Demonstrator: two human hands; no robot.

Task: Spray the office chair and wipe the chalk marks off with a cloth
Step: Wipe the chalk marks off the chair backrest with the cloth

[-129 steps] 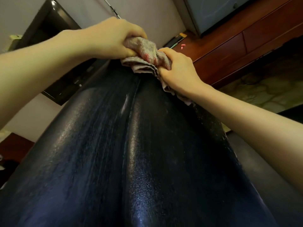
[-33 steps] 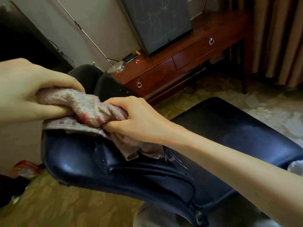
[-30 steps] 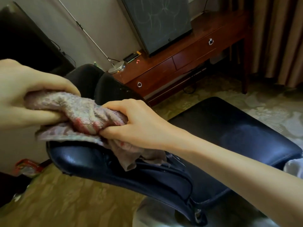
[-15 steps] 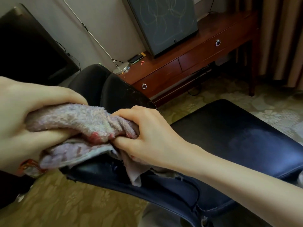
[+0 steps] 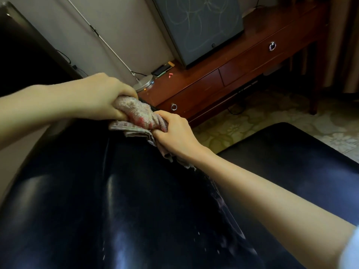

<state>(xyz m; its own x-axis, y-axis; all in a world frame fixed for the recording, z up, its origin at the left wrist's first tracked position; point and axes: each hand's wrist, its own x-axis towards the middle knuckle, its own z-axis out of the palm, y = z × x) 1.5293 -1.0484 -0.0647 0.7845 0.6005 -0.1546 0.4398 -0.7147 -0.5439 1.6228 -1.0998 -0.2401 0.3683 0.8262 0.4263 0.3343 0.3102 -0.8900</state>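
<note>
The black leather office chair's backrest fills the lower left of the head view, glossy, with a few pale flecks near its bottom. Its seat lies to the right. A bunched pinkish-grey towel cloth sits pressed on the far top end of the backrest. My left hand grips the cloth's left end. My right hand grips its right end, a loose corner hanging below the wrist.
A dark wooden console with ring-pull drawers stands behind the chair, carrying a grey board with chalk scribbles and a metal lamp base. A dark screen is at the left. Patterned floor lies beyond the seat.
Both hands have pushed the cloth away from me, along the backrest to its far top end. The backrest now fills the lower view.
</note>
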